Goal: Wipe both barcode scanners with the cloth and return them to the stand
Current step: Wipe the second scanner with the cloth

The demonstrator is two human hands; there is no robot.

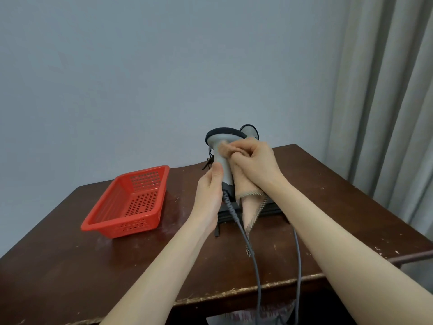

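My left hand [209, 192] grips the handle of a grey barcode scanner [220, 146], held upright above the table with its dark-rimmed head at the top. My right hand [254, 164] holds a beige cloth [248, 198] bunched against the scanner's neck; the cloth's loose corner hangs down. Behind my right hand the head of a second grey scanner [250, 131] shows, mostly hidden. A black stand [226, 218] sits on the table under my hands, largely covered by them. Two grey cables [257, 273] run from the scanners over the table's front edge.
A red perforated plastic basket [131, 202] sits on the dark wooden table [93, 266] to the left of my hands. A grey wall is behind, and a pale curtain [386, 102] hangs at the right. The table's front edge is worn.
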